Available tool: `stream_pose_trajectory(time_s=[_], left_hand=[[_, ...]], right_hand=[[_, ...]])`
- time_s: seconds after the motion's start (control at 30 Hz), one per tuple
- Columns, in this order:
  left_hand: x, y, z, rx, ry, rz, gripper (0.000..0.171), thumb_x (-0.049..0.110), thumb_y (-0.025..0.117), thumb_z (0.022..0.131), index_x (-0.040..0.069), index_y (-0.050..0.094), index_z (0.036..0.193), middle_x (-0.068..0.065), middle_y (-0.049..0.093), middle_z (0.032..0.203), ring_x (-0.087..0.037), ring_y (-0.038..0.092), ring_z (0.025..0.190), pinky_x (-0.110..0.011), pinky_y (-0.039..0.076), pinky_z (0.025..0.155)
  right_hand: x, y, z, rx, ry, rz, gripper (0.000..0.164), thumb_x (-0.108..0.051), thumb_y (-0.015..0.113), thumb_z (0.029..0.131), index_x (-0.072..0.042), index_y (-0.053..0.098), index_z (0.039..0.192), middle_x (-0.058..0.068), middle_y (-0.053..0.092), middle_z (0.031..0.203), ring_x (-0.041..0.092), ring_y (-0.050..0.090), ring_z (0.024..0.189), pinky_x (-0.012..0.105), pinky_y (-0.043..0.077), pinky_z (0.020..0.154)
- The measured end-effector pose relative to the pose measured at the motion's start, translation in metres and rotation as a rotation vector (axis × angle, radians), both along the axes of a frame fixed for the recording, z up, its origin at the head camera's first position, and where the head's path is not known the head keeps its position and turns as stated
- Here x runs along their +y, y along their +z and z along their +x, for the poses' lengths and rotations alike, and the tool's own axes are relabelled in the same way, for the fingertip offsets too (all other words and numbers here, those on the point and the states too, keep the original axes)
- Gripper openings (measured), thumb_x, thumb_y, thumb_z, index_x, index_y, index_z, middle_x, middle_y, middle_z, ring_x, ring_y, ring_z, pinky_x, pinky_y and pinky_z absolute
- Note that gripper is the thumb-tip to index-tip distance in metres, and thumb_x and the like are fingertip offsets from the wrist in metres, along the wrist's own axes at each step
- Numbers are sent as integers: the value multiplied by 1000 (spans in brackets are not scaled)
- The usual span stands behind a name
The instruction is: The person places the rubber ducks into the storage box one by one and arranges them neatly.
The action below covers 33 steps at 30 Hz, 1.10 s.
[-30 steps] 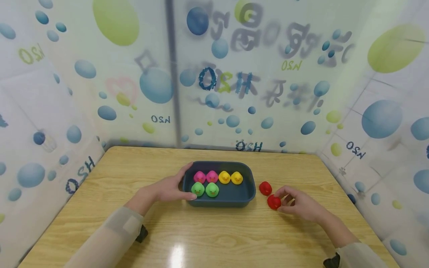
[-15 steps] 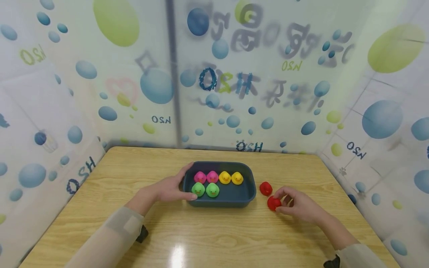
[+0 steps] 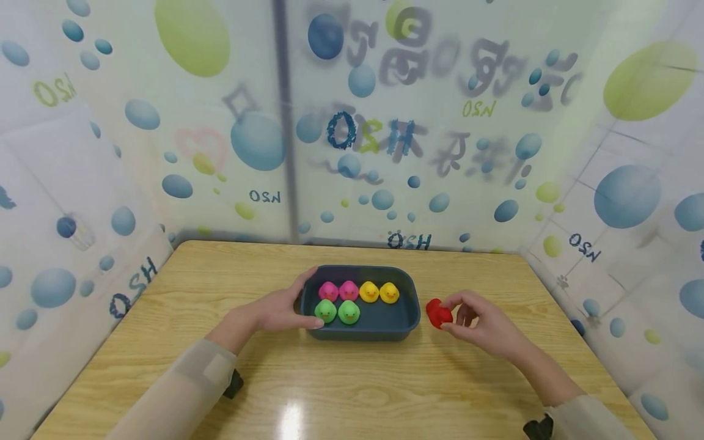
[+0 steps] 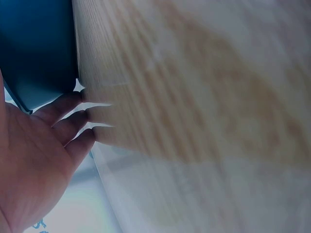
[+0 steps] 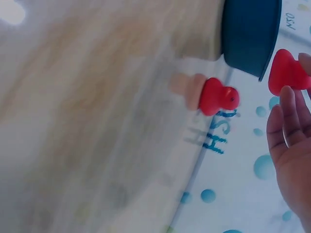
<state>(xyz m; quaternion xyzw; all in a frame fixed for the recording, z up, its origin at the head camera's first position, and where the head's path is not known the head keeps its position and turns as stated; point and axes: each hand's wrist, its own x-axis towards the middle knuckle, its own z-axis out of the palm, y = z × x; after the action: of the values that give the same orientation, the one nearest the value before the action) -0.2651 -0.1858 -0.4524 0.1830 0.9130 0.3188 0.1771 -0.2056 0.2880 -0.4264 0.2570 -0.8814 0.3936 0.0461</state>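
Observation:
In the head view, a dark blue rectangular tub (image 3: pixel 360 335) holds rubber ducks: two pink ones (image 3: pixel 349 291), two yellow ones (image 3: pixel 369 292) and two green ones (image 3: pixel 349 312). My left hand (image 3: pixel 277 310) rests at the tub's left end, thumb over the front rim. Its other fingers lie nearly straight beside the tub wall (image 4: pixel 41 53). Between thumb and fingertips, my right hand (image 3: pixel 486 324) pinches a red rubber duck (image 5: pixel 286 73), raised above the table. A second red duck (image 5: pixel 211 97) sits on the table right of the tub, partly covered by the held one in the head view.
The wooden table (image 3: pixel 352 391) ends at a white wall sheet (image 3: pixel 352 208) printed with blue and green dots. Similar sheets stand along the left and right sides. Inside the tub, bare floor (image 3: pixel 387 318) shows right of the green ducks.
My right hand has lifted its red duck off the table and moved slightly left and up, so it now overlaps the other red duck. My left hand has stayed on the tub.

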Motion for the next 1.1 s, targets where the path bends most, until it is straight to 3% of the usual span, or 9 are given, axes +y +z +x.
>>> stream_pose_trajectory(time_s=[0.43, 0.87, 1.1], left_hand=[[1, -1, 0, -4, 8, -15, 124, 73, 79, 89, 43, -5, 176, -26, 35, 176, -53, 44, 156, -71, 36, 127], [1, 0, 0, -6, 8, -13, 124, 72, 79, 89, 44, -5, 176, -27, 35, 176, -52, 45, 155, -71, 37, 126], [0, 2, 0, -5, 1, -4, 125, 73, 79, 89, 41, -4, 176, -28, 36, 175, -52, 45, 155, -70, 37, 127]], right_hand=[[-47, 18, -23, 6, 13, 27, 33, -20, 89, 95, -19, 73, 123, -2, 72, 110, 16, 65, 90, 28, 58, 74], [-87, 10, -47, -94, 45, 51, 33, -22, 88, 95, -19, 73, 125, -2, 72, 112, 18, 63, 93, 26, 57, 79], [-103, 2, -55, -147, 79, 78, 30, -23, 87, 96, -21, 73, 123, -1, 74, 114, 28, 66, 96, 26, 59, 79]])
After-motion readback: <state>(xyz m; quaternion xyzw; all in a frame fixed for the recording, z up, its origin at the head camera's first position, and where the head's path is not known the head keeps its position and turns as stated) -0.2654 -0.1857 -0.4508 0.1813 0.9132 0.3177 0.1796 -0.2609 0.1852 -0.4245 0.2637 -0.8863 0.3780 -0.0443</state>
